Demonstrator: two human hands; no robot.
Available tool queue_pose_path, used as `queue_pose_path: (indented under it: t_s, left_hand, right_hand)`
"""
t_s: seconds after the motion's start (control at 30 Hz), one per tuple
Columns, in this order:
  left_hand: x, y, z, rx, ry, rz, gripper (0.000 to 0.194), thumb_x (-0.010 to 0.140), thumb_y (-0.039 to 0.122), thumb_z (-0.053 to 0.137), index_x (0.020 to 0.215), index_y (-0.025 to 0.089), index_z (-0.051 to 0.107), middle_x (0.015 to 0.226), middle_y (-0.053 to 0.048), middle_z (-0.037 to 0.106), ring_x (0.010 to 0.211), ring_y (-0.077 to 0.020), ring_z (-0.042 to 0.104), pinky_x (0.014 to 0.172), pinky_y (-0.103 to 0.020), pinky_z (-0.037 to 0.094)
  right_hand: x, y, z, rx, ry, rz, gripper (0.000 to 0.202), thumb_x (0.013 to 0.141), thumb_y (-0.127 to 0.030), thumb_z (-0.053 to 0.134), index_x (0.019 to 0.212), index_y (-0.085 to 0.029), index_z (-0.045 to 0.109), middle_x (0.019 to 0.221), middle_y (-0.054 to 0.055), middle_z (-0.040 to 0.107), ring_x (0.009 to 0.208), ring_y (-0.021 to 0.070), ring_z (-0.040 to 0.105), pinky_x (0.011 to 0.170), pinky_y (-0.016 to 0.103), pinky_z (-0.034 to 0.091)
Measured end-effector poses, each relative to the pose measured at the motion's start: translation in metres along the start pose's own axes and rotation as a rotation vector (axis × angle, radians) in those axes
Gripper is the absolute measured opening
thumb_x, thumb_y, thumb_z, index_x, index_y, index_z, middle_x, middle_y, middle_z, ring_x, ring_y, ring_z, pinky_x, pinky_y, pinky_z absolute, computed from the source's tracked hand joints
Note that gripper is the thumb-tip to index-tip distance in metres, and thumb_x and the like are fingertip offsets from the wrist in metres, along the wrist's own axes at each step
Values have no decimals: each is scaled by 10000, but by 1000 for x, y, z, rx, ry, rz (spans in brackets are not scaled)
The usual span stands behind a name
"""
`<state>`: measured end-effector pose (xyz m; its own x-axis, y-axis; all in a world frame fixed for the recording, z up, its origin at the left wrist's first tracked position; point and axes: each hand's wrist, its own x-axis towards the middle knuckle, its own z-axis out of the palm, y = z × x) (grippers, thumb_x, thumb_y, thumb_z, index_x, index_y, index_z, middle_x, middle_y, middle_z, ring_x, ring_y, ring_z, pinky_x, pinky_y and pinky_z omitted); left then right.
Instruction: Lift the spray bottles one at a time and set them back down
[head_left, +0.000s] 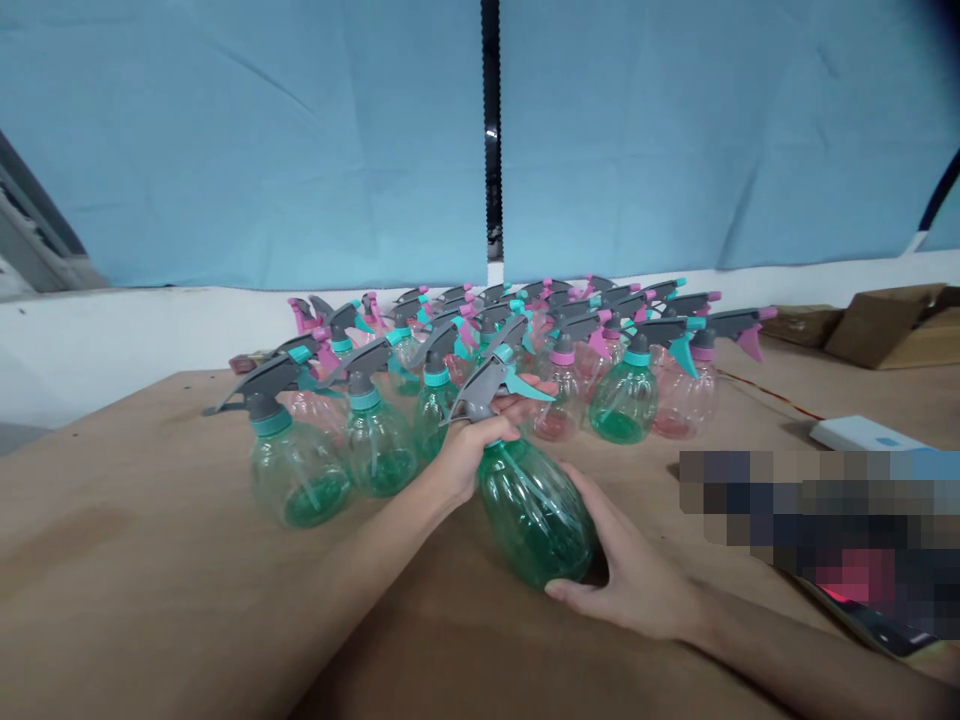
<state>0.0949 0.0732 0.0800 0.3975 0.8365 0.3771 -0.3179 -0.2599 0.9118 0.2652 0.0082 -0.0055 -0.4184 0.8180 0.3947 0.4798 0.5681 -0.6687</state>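
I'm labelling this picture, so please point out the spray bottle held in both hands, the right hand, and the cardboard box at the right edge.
Held spray bottle (534,512), head view: its green body.
Right hand (639,582), head view: between thumb and wrist.
Cardboard box (876,330), head view: its side.

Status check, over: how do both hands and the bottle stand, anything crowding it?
Left hand round the neck of the green spray bottle; right hand cupping its lower body. Bottle tilted. Other spray bottles stand close beyond and to its left.
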Motion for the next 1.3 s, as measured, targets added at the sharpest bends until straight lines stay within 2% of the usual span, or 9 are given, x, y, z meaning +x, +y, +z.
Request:
queue_pose_path:
  t_s: [0.1,0.23,0.5,0.57,0.67,0.77,0.9,1.13,1.3]
  left_hand:
    - [0,-1,-1,-5,18,-24,387,601,115,507,947,196,659,917,-41,692,1100,-236,539,1027,-422,307]
    - [-1,2,2,-37,38,-27,408,563,107,497,920,207,669,930,-27,687,1049,-237,570,996,-403,345]
    - [-5,8,10,14,173,-62,215,524,125,526,691,203,636,672,-2,642,747,-207,606,805,-374,444]
    - [-5,8,10,45,154,-43,219,525,135,516,693,202,639,681,-9,648,789,-222,610,836,-388,435]
    - [-4,8,10,86,107,-24,220,534,157,514,696,205,655,742,-28,674,964,-258,589,919,-417,400]
    - [-5,7,9,121,127,-45,135,543,171,537,617,213,641,758,-35,684,1038,-274,563,960,-433,375]
    - [-7,8,9,135,136,-57,183,555,163,531,676,208,661,784,-38,689,1029,-271,573,966,-430,370]
    - [-5,10,12,82,54,9,224,564,132,506,707,189,669,773,-36,686,1003,-244,582,935,-388,391]
    - [-8,8,11,56,135,-10,213,546,124,527,702,193,655,751,-16,673,855,-223,618,861,-375,424]
  right_hand:
    - [1,0,-1,1,-4,-4,926,704,-335,649,1418,-296,60,1427,104,307,1301,347,287,1023,558,315]
    - [0,-1,0,-4,-4,3,955,691,-346,659,1426,-288,52,1425,108,315,1295,355,297,1019,557,321]
    - [0,-1,-2,-17,-29,-15,960,685,-315,662,1417,-310,41,1431,97,296,1301,353,282,1025,558,312]
    - [0,0,-2,-15,-26,-14,955,684,-313,663,1415,-304,50,1426,103,299,1301,358,280,1024,567,307]
    - [-1,1,-1,-15,-21,-7,946,692,-317,659,1411,-309,45,1434,105,283,1308,351,268,1029,567,301]
    - [-1,2,0,-19,-15,-8,953,689,-318,658,1413,-312,39,1435,98,287,1302,351,283,1027,557,316]
    - [-1,2,0,-24,-6,-16,944,698,-331,651,1415,-307,37,1438,96,286,1298,352,290,1027,548,323]
    - [-1,0,-1,-22,-17,-1,967,689,-344,662,1423,-293,35,1424,106,304,1302,361,276,1019,560,327]
    - [-2,-1,-1,-16,-24,-5,954,693,-338,659,1416,-302,38,1437,101,279,1306,350,270,1030,552,311]
